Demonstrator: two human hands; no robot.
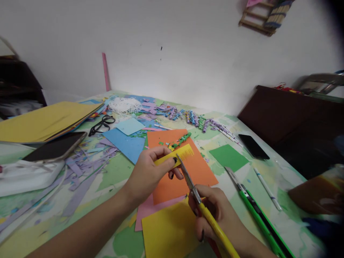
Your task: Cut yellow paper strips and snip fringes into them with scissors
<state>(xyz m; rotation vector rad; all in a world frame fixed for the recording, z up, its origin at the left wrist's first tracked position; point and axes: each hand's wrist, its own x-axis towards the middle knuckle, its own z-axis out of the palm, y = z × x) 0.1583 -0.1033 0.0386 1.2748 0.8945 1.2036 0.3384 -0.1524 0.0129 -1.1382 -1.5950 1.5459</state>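
My left hand [150, 170] pinches a yellow paper strip [188, 152] between thumb and fingers; its right part has a row of fine cuts. Scissors [213, 224] with yellow and red handles are gripped in my right hand [221, 206]. Their blades meet the strip's lower edge, close beside my left thumb. Beneath both hands lie an orange sheet [202, 170], a pink sheet [139, 219] and a yellow sheet [166, 233]. A fringed green paper roll [181, 141] rests on the orange sheet, just behind the strip.
On the right lie a green cutter knife [254, 209], a green paper square [228, 157], a white stick [267, 188] and a phone [253, 146]. Glasses [102, 124], another phone [57, 146] and purple scraps [83, 175] are left. White string [125, 105] and curled papers [192, 118] sit behind.
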